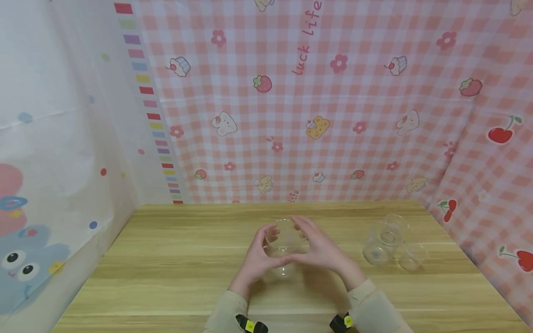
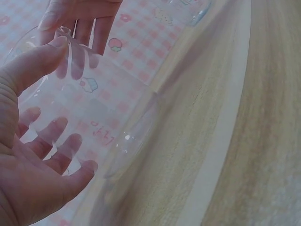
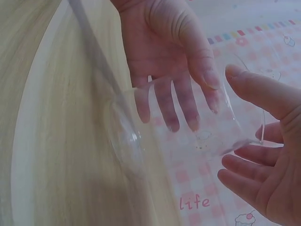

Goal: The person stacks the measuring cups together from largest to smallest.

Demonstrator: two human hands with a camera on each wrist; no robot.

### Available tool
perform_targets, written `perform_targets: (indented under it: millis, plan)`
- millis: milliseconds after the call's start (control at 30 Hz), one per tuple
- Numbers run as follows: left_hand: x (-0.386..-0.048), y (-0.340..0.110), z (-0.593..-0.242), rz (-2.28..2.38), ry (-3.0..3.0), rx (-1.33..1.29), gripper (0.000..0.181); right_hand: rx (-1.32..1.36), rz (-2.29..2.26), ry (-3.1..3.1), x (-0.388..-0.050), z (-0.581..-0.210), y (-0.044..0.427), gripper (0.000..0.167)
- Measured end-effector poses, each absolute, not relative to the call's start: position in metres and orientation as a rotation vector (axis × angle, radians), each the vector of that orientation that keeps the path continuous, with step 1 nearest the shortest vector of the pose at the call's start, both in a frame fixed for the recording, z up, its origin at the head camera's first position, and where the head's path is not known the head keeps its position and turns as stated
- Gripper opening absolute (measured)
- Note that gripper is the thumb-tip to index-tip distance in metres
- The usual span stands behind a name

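Head view: left hand (image 1: 257,259) and right hand (image 1: 321,249) are cupping a clear glass (image 1: 285,239).
Both are curling round it, not yet releasing; other glasses (image 1: 376,253) are standing apart, untouched.

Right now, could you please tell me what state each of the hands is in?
Left hand: curled round one side of the clear container, holding it.
Right hand: curled round the opposite side, holding it too.

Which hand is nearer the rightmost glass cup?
Right. The right hand is apart from the rightmost glass cup, to its left; the left hand is farther left, across the held glass.
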State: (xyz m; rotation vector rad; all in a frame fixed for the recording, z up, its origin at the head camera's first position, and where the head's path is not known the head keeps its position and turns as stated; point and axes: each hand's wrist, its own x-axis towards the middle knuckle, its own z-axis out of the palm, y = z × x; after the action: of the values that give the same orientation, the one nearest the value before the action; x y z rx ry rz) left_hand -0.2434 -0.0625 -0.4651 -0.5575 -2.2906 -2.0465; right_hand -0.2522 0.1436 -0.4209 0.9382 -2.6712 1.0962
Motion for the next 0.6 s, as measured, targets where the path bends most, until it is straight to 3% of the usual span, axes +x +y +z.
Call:
perform_targets:
  millis: [133, 333, 600]
  plan:
    - [-0.237, -0.062, -0.456, -2.057, -2.286, -0.556, 0.087, 0.951, 1.037, -2.674, -0.25, -0.422, 0.149, 0.097]
    - [-0.245, -0.062, -0.471, -2.033, -2.295, -0.537, 0.088, 0.978, 1.047, -2.653, -0.247, -0.424, 0.156, 0.094]
    - [-0.229, -0.06, -0.445, -2.045, -2.29, -0.528, 0.084, 0.937, 0.959, -2.631, -0.244, -0.426, 0.166, 0.089]
